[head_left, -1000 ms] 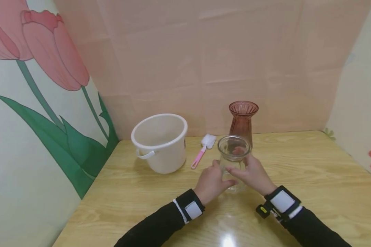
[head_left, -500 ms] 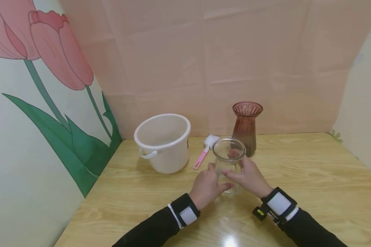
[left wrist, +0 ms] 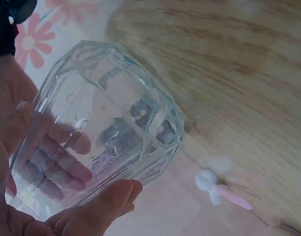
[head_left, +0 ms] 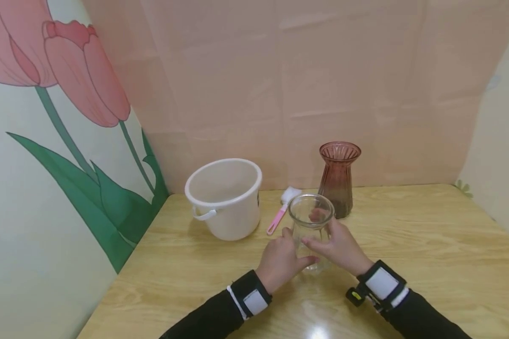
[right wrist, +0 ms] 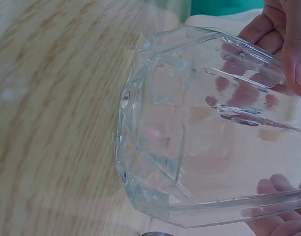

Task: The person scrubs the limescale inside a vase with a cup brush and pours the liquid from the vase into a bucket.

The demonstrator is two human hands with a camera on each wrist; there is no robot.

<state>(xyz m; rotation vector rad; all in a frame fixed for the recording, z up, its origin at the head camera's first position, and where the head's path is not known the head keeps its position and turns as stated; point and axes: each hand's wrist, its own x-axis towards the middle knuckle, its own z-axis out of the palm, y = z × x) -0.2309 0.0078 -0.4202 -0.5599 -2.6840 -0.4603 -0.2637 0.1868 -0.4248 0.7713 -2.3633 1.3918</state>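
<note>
Near the middle of the wooden table (head_left: 407, 235), both hands are gripping a clear glass vase (head_left: 310, 226): left hand (head_left: 280, 261) curling round its left side, right hand (head_left: 341, 245) wrapping the right. It's standing roughly upright, mouth pointing up, long axis vertical; can't tell if its base is touching the wood. Plenty of bare tabletop is lying open to the right and toward the near edge. Behind it, things are getting crowded: white bucket (head_left: 225, 197), pink brush (head_left: 282, 209), and brown vase (head_left: 338, 179) sitting by the back wall.
</note>
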